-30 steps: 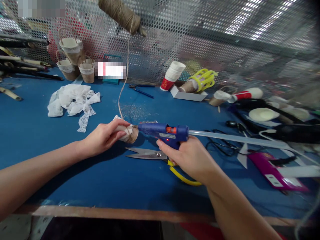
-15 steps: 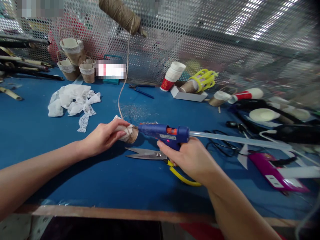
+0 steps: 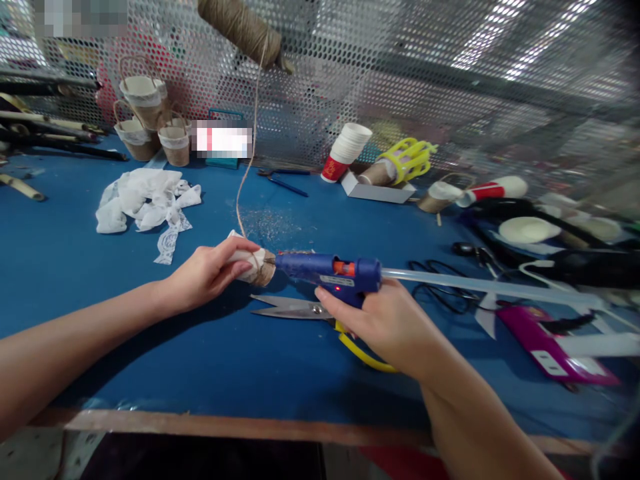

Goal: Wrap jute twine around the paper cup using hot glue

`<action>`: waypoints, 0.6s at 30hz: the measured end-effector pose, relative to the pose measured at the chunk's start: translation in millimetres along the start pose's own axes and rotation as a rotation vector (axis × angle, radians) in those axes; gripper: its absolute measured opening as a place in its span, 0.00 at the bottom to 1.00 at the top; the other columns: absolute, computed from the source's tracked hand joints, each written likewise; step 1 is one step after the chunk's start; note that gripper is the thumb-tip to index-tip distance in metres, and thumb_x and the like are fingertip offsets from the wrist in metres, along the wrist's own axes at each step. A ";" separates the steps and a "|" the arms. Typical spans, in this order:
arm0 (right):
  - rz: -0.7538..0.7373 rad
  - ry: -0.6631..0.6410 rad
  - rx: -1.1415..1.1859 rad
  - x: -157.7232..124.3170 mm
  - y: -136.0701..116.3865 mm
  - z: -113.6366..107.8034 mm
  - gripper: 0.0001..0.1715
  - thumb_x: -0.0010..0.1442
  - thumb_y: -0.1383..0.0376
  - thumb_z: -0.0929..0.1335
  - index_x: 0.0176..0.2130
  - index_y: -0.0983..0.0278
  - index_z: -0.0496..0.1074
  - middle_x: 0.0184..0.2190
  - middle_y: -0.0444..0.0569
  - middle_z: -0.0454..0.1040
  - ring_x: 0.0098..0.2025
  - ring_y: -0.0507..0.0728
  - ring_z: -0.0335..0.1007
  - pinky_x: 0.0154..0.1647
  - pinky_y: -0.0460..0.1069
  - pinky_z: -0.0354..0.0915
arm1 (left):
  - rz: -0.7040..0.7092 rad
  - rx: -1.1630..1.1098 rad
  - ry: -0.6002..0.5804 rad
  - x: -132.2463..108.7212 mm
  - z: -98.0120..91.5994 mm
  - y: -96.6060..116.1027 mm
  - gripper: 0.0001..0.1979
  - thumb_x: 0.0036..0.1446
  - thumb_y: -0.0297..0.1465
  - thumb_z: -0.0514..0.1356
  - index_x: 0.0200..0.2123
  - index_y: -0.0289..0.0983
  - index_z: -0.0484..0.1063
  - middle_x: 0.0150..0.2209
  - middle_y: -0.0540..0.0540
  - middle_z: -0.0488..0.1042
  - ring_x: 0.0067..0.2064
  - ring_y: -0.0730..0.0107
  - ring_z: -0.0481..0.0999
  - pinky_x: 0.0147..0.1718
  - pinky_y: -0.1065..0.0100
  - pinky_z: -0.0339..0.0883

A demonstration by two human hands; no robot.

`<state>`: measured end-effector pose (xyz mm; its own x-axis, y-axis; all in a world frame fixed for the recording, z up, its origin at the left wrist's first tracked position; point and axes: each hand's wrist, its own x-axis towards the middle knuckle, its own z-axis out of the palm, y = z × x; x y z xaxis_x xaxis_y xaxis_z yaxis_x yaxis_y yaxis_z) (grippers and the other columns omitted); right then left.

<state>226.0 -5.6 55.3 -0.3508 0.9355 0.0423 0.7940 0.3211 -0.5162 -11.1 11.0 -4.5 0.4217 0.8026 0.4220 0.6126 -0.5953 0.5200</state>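
My left hand [image 3: 207,273] is closed around a small paper cup [image 3: 256,264] lying on its side, partly wrapped in brown twine. A strand of twine [image 3: 249,160] runs from the cup up to a spool [image 3: 243,30] hanging on the mesh wall. My right hand [image 3: 387,320] grips a blue hot glue gun [image 3: 333,272]; its nozzle touches the cup's twine-wrapped end. A long clear glue stick [image 3: 480,285] sticks out of the gun's back to the right. Scissors with a yellow handle [image 3: 300,310] lie on the blue table [image 3: 210,353] just under the gun.
White lace scraps [image 3: 145,200] lie at the left. Finished twine cups [image 3: 145,120] stand at the back left. A stack of paper cups [image 3: 347,151], a yellow holder [image 3: 410,159], black scissors [image 3: 443,293] and a magenta tool [image 3: 550,343] crowd the right. The table's wooden edge [image 3: 225,427] runs in front.
The glue gun has shifted slightly lower and to the right, with its rear tilted down; the nozzle stays at the cup. My left hand and the cup have hardly moved.
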 end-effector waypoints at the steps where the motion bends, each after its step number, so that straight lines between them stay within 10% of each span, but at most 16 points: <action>1: 0.006 -0.004 -0.005 -0.6 0.0 -0.1 0.16 0.51 0.59 0.62 0.16 0.61 0.58 0.12 0.41 0.59 0.16 0.50 0.55 0.18 0.46 0.56 | -0.003 -0.001 -0.001 0.0 0.1 -0.2 0.13 0.60 0.31 0.47 0.45 0.33 0.63 0.32 0.45 0.76 0.27 0.75 0.73 0.26 0.75 0.65; 18: -0.027 0.010 -0.019 -0.9 1.7 0.6 0.15 0.51 0.58 0.62 0.17 0.61 0.58 0.12 0.41 0.57 0.15 0.49 0.52 0.15 0.45 0.54 | -0.022 0.001 0.003 0.8 -0.2 0.0 0.13 0.59 0.32 0.47 0.45 0.33 0.63 0.32 0.44 0.76 0.27 0.74 0.74 0.26 0.75 0.65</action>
<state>227.4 -6.0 53.9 -0.3678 0.9277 0.0646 0.7933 0.3493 -0.4988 -10.9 11.7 -4.1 0.4063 0.8153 0.4126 0.6221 -0.5775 0.5287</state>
